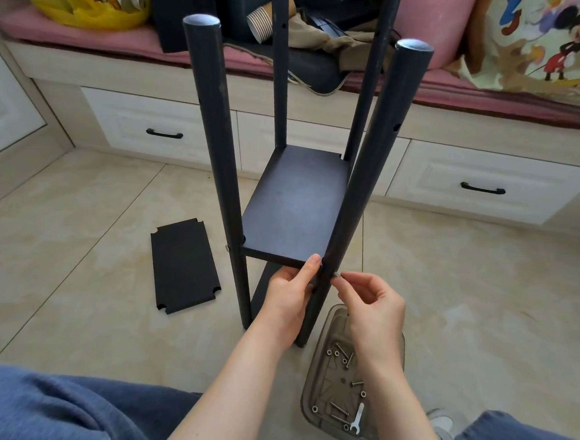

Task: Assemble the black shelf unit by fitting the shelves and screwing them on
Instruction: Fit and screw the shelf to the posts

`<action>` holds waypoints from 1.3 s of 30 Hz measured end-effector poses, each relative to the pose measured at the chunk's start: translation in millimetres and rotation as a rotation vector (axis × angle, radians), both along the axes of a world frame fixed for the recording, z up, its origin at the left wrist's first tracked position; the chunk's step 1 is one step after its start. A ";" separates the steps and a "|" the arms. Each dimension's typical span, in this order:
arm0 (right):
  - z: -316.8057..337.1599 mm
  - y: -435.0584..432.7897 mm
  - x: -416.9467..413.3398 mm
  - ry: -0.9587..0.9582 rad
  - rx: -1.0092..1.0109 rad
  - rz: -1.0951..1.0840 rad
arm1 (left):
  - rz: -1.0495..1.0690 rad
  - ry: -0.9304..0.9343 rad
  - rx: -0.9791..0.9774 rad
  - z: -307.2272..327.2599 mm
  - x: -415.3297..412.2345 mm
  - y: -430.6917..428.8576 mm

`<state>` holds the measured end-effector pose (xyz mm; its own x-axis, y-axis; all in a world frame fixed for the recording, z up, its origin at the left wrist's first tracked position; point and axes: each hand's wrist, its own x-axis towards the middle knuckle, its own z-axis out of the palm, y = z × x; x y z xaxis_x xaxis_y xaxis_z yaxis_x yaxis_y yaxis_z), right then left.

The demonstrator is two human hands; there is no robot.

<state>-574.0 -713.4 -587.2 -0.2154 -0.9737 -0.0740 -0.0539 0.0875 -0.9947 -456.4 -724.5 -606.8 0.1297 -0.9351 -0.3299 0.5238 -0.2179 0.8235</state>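
Currently, the shelf unit (217, 153) stands upright on the tiled floor (466, 283), directly in front of the seated person. Its four black posts rise vertically, and their capped tops are near the camera. One fitted shelf (296, 206) sits level between the posts at about mid-height. A lower shelf (265, 286) is partly visible beneath it.

The left hand (286, 295) grips the near-right post (362, 190) just below the fitted shelf. One finger extends upward and touches the front corner of that shelf.

The right hand (375, 305) pinches a small silver screw (336, 275) between thumb and forefinger. The screw is held against the right side of the same post, level with the shelf edge. How deep the screw sits in the post cannot be determined.

A silver screw head (227, 248) shows on the near-left post at shelf level.

A loose shelf panel (184, 267) with notched corners lies flat on the floor, left of the unit and apart from it.

A clear plastic tray (334, 321) rests on the floor just right of the near-right post, under the right forearm. It contains spare screws (339, 408), several nuts and a small wrench (357, 422).

Behind the unit stands a bench with white drawers (157, 128) and a pink cushion. A yellow bag (90, 10) and a paper cup (261, 23) lie on top of it.
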 end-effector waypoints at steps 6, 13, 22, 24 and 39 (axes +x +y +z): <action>-0.2 -3.1 1.0 0.107 -0.035 -0.004 | -0.006 -0.005 -0.005 -0.9 -0.1 0.1; -3.4 -2.0 2.1 0.186 -0.102 -0.014 | 0.001 0.021 0.003 0.5 -1.9 -0.1; -4.9 -2.2 4.7 0.346 -0.213 0.000 | -0.001 0.091 -0.042 -1.8 -3.9 -1.9; -5.8 -2.1 4.6 0.406 -0.246 -0.002 | 0.002 0.089 -0.055 -2.4 -4.6 -2.6; -1.9 -2.5 5.4 0.229 -0.195 -0.049 | -0.029 0.071 -0.067 -5.2 -1.9 -1.8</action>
